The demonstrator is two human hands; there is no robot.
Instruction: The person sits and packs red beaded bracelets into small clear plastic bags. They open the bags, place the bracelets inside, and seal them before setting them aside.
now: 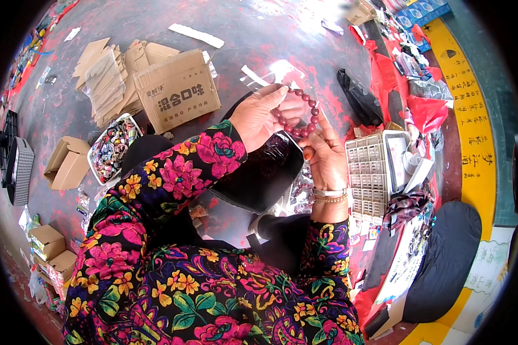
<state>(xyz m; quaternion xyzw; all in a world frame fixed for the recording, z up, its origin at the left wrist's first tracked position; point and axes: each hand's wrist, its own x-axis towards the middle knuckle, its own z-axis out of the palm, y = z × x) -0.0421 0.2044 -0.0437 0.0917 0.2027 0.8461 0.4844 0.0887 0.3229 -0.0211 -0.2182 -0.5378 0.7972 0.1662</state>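
Between my two hands is a bracelet of round dark red beads (312, 119), spread into a loop. My left hand (261, 119) grips the loop's left side, with the thumb along its top and some fingers behind it. At the lower right of the loop, my right hand (326, 156) is closed on the beads with thumb and fingers. A bangle and a gold-coloured bracelet circle my right wrist. Below both hands lies a dark, glossy black thing (256, 184) over my lap; its kind I cannot make out. Clear plastic shows just behind the beads.
A white tub (93, 167) of small mixed items stands at left, near an open carton (68, 164). Flattened cardboard (101, 80) and a brown box (177, 92) lie ahead. To my right are a cream plastic basket (365, 172) and a black cushion-like pad (446, 264).
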